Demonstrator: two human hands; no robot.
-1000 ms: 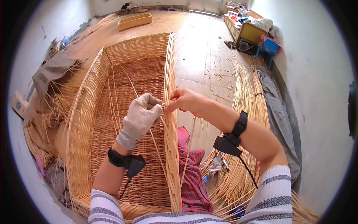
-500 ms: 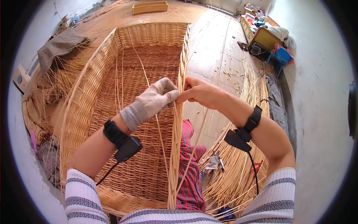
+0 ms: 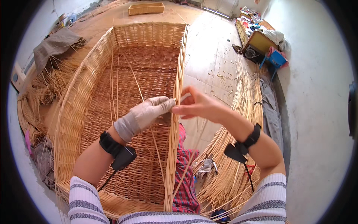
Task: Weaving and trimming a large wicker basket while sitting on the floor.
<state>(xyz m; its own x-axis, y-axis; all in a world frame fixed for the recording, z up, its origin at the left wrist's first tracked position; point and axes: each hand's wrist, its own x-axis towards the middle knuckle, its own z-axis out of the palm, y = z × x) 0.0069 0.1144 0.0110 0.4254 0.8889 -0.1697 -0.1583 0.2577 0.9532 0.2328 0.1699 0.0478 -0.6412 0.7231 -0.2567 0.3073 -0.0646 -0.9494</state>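
Note:
A large rectangular wicker basket lies in front of me, with pale sides and a browner woven bottom. Along its right side runs a thick braided rim. My left hand, in a pale knit glove, is closed at the inner side of this rim, thumb and forefinger pressed together against it. From the outer side my bare right hand grips the same rim, its thumb on top and fingers curled round. Loose willow rods cross the basket's inside, one of them passing under my left hand.
Bundles of willow rods lie on the floor at right; more rods are heaped at left under a grey cloth. Red checked fabric is beneath the basket's right side. A blue stool and a smaller basket stand farther off.
The view has shifted slightly, and both hands sit a little lower along the rim. My right hand's fingers have loosened and spread somewhat from their tighter pinch.

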